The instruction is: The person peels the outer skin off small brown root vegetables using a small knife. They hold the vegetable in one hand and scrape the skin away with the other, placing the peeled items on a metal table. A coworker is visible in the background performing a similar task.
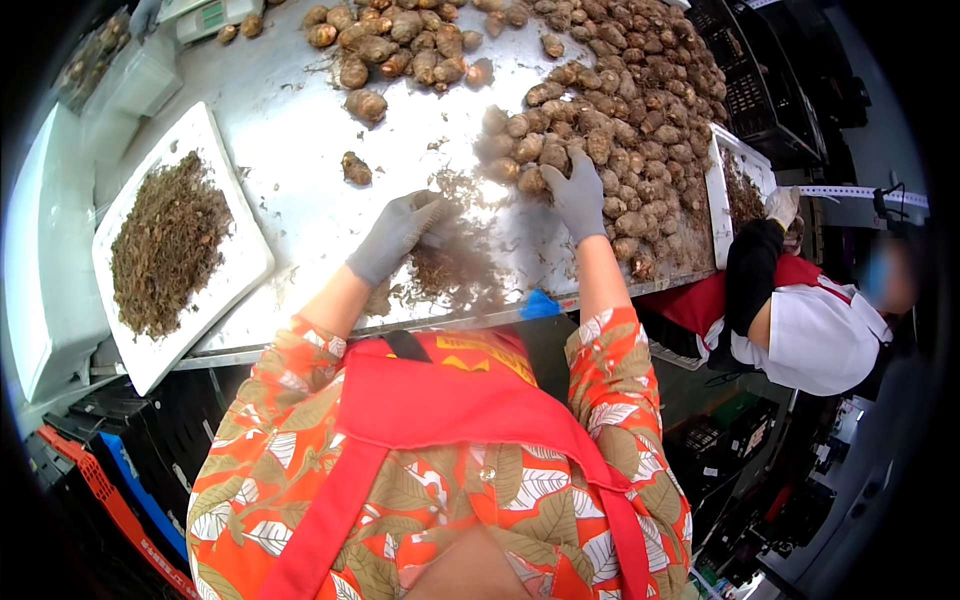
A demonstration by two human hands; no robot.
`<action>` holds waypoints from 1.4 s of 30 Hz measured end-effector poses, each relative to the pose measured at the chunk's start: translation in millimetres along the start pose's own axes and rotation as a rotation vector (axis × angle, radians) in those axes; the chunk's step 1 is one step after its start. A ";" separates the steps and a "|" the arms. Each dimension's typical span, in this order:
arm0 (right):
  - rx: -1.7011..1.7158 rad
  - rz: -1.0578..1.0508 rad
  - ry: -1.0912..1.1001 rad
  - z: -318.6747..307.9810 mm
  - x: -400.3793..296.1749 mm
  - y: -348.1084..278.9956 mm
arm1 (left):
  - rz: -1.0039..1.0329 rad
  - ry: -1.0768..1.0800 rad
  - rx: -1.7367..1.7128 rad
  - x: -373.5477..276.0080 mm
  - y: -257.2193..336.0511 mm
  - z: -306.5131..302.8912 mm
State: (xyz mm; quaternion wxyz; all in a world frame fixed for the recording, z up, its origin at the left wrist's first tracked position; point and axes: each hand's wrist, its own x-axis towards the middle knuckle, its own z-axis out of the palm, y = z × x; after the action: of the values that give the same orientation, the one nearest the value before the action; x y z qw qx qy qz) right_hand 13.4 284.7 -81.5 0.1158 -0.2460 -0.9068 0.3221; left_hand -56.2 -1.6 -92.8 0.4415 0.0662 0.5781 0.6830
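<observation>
My left hand (397,232), in a grey glove, is low over the metal table (285,180), its fingers bent inward beside a blurred heap of brown root fibres (435,274). Whether anything is in its grasp cannot be seen. My right hand (579,193), gloved the same way, reaches to the near left edge of a large pile of hairy taro corms (652,135). Its thumb and fingertips touch a corm (554,157) there; a firm hold is not clear. One small corm (356,169) lies alone beyond my left hand, with a bigger one (366,106) farther back.
A white foam tray (251,251) of brown fibres overlaps the table's left edge. Farther back sit more corms (405,37) and a scale (217,15). At right, a co-worker (810,330) stands by another white tray (718,195); black crates (757,82) rise behind. Blue material (538,304) marks the front edge.
</observation>
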 end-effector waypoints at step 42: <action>0.891 0.075 -0.215 -38.8 -129.8 -107.6 | 0.385 -0.067 0.171 -46.5 57.6 59.3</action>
State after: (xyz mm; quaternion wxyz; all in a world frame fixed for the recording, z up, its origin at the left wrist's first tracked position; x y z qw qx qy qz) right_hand 98.3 165.3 10.6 0.1036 -0.1699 -0.6774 0.7081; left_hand -23.0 13.5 -5.3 0.3147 0.2353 0.5955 0.7007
